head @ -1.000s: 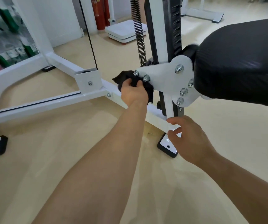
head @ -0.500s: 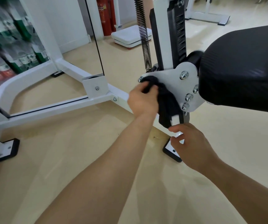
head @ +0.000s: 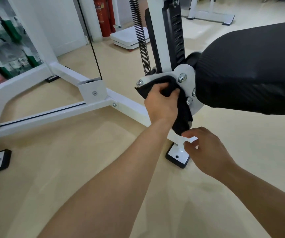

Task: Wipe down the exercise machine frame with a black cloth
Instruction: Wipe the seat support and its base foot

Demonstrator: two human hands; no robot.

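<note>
Two hands work here with one cloth between them. At nine o'clock of the view the exercise machine frame (head: 52, 114) lays its white base rail across the floor (head: 69, 169), with two joint bolts (head: 95, 93) showing where the rails meet. One coil spring (head: 141, 35) rises at twelve o'clock of the left hand (head: 162, 102). That hand's grip is closed round the bunched black cloth (head: 181, 107), fingers curled over its top fold. It presses the cloth against the white bracket plate (head: 187, 83), and the loose tail hangs toward six o'clock. Four plate bolts (head: 182, 77) show: one at nine o'clock of the cloth, three at its three o'clock side. To do this pass well, I judge, the cloth should be worked round each bolt head rather than swept flat over them, with the tail gathered in so it does not snag. One foot plate (head: 177, 154) sits at six o'clock of the cloth. Beside it the right hand (head: 207, 148) has a loose, empty grip, fingers half curled just under the tail; whether a fingertip touches the tail I cannot tell. One black pad (head: 249, 71) fills three o'clock.
</note>
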